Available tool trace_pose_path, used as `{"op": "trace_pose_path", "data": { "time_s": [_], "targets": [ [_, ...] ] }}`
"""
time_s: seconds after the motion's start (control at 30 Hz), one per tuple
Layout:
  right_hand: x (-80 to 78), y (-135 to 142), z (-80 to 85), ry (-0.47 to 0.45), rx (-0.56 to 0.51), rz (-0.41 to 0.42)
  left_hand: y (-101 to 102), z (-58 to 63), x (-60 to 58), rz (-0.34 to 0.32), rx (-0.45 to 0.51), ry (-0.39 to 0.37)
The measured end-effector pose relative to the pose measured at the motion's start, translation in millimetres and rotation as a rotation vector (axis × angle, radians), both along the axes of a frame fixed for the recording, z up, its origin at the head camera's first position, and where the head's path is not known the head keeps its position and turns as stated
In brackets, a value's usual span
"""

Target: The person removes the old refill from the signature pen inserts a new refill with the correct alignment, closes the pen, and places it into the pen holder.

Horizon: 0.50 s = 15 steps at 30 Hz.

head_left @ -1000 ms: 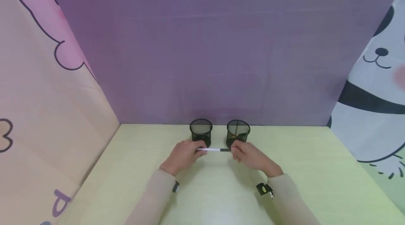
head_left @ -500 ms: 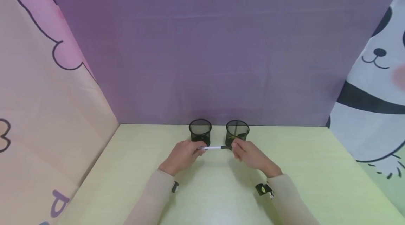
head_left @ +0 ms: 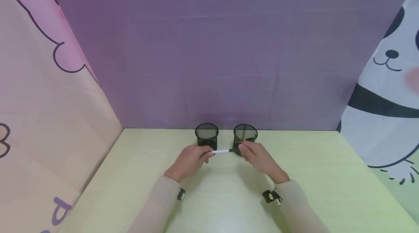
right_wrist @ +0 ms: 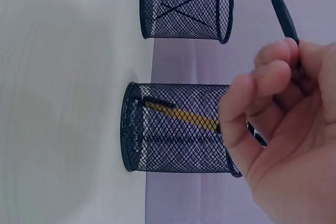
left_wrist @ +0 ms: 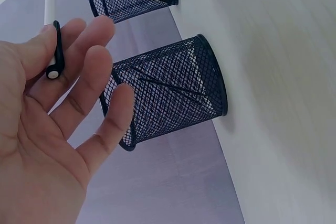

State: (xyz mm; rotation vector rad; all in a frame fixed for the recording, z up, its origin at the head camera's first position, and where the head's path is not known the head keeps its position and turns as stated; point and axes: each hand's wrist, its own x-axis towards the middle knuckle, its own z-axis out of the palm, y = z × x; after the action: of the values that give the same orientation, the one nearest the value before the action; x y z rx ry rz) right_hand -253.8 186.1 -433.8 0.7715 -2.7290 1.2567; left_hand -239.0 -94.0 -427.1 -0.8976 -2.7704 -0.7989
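A white pen with a black section is held roughly level between both hands. My left hand pinches its left end between thumb and index finger; in the left wrist view a black clip-like piece lies along that end, and the other fingers are spread and bent. My right hand pinches the black end with thumb and fingertips, which hide its tip. Just behind the hands stand two black mesh pen cups, the left cup near my left fingers and the right cup near my right fingers.
A yellow and black pen leans inside the right cup. Thin dark lines show in the left cup; I cannot tell what they are. The pale table ends at a purple backdrop, with printed cloth panels on both sides.
Both hands keep hold of the pen. The right hand has risen slightly in the head view, and the pen now tilts a little, its black end higher. The cups stay standing.
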Motion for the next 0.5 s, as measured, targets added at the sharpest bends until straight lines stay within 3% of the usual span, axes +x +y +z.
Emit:
{"op": "trace_pose_path", "data": {
  "time_s": [0.5],
  "targets": [
    [3.6,-4.9,1.6,0.072,-0.037,-0.039,-3.2,1.5,-0.6,0.001,0.018,-0.022]
  ]
}}
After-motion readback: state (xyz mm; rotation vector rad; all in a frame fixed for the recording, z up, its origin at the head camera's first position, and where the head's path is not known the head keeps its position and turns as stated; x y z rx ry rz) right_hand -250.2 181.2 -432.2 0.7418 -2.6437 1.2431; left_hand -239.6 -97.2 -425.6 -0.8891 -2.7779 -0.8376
